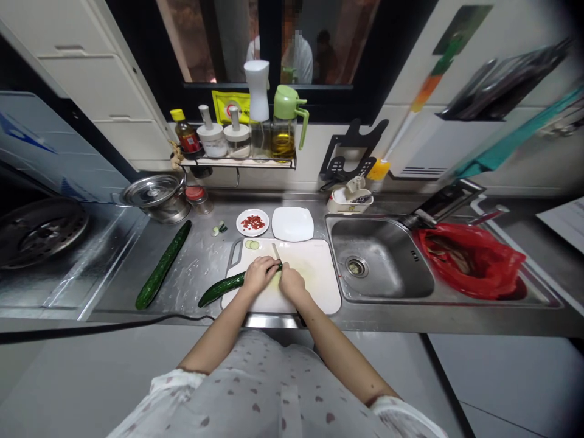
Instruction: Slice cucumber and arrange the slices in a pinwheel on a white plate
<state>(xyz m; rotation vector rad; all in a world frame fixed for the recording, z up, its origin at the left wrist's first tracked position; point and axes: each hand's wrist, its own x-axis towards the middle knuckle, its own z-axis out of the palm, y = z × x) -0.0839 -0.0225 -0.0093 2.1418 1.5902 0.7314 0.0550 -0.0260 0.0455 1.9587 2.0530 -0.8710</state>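
The grip of the left hand point(259, 275) is clamped on a dark green cucumber point(221, 289), which lies slantwise over the near left part of the white cutting board point(322, 289), its far left end reaching past the board's edge. The grip of the right hand point(292, 283) is closed around a knife point(276, 250), its narrow blade pointing away over the board, just beside the cucumber's cut end. A few pale slices point(252, 244) lie near the board's far left corner, by its handle opening. Behind the board stand a small plate of chopped red pieces point(253, 223) and a square white plate point(292, 223). To the left, a whole cucumber point(163, 266) rests on the steel surface point(197, 263), with small cucumber scraps point(219, 229) near the plates. The sink point(387, 267) is just right of the board
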